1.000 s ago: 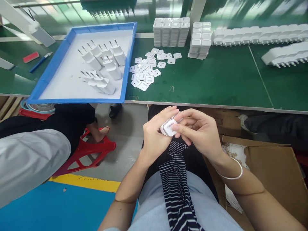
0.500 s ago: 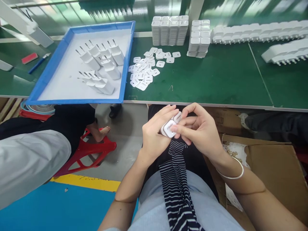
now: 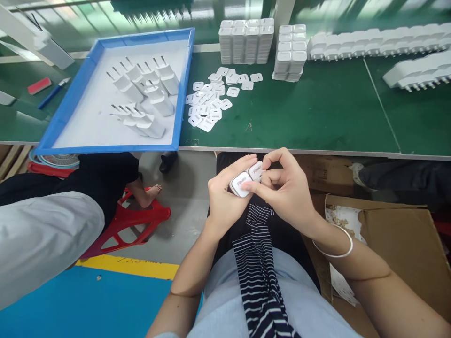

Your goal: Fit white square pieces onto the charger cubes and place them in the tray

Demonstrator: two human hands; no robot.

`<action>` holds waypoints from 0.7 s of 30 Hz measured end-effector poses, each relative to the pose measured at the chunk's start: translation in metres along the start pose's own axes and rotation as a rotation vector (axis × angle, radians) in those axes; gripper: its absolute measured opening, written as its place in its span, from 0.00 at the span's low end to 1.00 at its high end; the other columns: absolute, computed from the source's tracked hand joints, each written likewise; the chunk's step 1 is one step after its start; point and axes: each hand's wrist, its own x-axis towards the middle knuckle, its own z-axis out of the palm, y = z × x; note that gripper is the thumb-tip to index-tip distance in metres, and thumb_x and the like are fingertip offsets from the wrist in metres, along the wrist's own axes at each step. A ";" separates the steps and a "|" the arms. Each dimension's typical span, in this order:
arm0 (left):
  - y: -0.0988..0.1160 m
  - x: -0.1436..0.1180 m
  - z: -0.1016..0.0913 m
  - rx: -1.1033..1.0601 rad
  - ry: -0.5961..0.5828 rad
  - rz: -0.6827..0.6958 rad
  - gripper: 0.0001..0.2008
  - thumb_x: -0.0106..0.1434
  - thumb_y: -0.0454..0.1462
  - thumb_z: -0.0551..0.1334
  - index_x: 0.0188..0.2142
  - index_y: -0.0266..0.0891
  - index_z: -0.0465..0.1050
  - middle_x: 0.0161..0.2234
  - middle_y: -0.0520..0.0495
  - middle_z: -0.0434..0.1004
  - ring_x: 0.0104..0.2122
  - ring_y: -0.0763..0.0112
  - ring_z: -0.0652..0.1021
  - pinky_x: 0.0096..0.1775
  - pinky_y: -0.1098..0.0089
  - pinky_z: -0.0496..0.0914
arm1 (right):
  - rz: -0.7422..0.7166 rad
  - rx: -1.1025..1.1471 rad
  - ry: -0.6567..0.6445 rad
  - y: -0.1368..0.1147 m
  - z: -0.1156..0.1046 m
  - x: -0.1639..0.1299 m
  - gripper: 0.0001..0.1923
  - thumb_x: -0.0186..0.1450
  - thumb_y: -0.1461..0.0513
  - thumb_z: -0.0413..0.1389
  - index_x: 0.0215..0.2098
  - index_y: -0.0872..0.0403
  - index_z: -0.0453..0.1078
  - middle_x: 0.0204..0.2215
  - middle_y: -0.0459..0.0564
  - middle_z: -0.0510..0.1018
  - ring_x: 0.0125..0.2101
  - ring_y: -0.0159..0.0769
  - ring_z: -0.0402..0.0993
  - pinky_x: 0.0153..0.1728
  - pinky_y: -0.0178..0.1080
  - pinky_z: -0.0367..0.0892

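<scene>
Two white plug chargers (image 3: 237,186) lie side by side in my left hand (image 3: 224,199), their rounded end faces with printed lettering turned up at me. The fingers of that hand wrap round their far side. My right hand (image 3: 289,192) is closed against them from the right. Its thumb presses on the nearer charger's face, and its bent index finger touches the edge of the farther one. The chargers' prongs are hidden. Beyond my hands, a loose pile of small white end plates (image 3: 207,101) lies on the green table (image 3: 299,117).
A blue-rimmed tray (image 3: 178,103) holds several chargers, prongs up. Stacks of white plates (image 3: 246,42) and rows of chargers (image 3: 380,42) stand farther back. A pen (image 3: 52,93) and red block (image 3: 39,86) lie left. A cardboard box (image 3: 401,249) is right; a co-worker's sleeve (image 3: 49,234) is left.
The chargers have tilted so both end faces show more fully. My right hand has shifted slightly left, with its thumb still on the nearer face.
</scene>
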 end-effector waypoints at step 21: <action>-0.011 0.001 -0.025 -0.026 -0.143 -0.210 0.20 0.55 0.27 0.70 0.47 0.44 0.83 0.48 0.47 0.85 0.45 0.63 0.84 0.46 0.68 0.79 | 0.093 0.004 -0.240 0.010 0.012 0.003 0.22 0.60 0.60 0.68 0.40 0.49 0.57 0.12 0.28 0.61 0.13 0.24 0.56 0.19 0.30 0.51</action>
